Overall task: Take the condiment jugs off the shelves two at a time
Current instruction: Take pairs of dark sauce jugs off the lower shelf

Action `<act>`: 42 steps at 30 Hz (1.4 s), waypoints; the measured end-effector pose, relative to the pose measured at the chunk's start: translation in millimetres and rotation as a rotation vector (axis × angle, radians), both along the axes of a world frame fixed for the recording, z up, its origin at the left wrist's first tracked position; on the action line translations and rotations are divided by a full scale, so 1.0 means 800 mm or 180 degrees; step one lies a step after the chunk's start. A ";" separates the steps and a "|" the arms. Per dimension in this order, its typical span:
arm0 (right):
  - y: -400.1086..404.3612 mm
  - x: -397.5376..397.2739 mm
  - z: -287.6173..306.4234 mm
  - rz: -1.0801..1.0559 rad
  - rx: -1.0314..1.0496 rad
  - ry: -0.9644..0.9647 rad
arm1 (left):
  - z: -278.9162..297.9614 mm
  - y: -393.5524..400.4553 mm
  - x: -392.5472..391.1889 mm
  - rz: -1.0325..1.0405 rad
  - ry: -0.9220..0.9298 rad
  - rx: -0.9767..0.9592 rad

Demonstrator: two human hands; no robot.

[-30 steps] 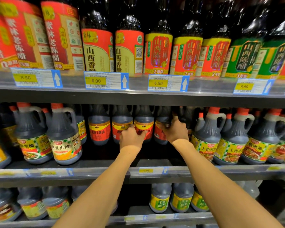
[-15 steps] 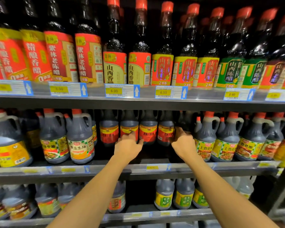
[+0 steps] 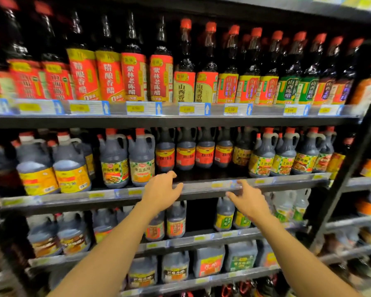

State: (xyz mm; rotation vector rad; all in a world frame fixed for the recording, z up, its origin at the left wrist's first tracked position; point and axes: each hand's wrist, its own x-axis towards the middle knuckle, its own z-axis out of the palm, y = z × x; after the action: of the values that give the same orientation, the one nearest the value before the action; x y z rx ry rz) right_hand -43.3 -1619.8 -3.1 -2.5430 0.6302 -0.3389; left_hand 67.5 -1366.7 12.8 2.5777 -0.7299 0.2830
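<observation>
Several dark condiment jugs with red labels [image 3: 185,150] stand set back on the middle shelf [image 3: 201,187]. My left hand [image 3: 162,192] hovers in front of that shelf's edge, fingers relaxed and spread, holding nothing. My right hand [image 3: 247,200] is just below the same edge, fingers loosely extended, also empty. Both hands are apart from the jugs. Jugs with handles and yellow-green labels [image 3: 262,156] stand to the right, and others [image 3: 128,160] to the left.
Tall vinegar bottles [image 3: 183,67] fill the top shelf above price tags [image 3: 193,109]. Lower shelves hold more jugs [image 3: 176,221] and square containers [image 3: 209,263]. A black upright post [image 3: 349,172] bounds the shelving on the right.
Both hands have pulled back from the red-label jugs to the shelf's front edge, empty. The view has drawn away and tilted, showing more of the shelves.
</observation>
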 end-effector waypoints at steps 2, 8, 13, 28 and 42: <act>0.017 -0.023 -0.007 0.0029 -0.0055 0.0052 | -0.006 0.019 -0.016 -0.0063 0.0028 -0.0040; 0.059 -0.064 -0.015 0.0099 -0.0250 0.0215 | -0.018 0.076 -0.045 -0.0297 0.0345 -0.0104; 0.083 -0.078 -0.042 0.0349 -0.0627 0.0394 | -0.044 0.110 -0.062 -0.0297 0.0241 -0.0136; 0.101 -0.110 -0.277 0.0878 -0.0369 0.1377 | -0.287 0.133 -0.100 -0.0211 0.1141 0.0406; 0.132 -0.149 -0.700 0.1255 -0.0026 0.1782 | -0.753 0.174 -0.152 -0.0282 0.1694 0.0636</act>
State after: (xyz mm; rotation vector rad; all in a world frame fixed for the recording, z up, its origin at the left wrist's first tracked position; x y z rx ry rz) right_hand -162.4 -1514.4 -562.8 -2.6936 0.2947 0.5220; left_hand -54.1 -1227.6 -589.6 2.6124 -0.6893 -0.5110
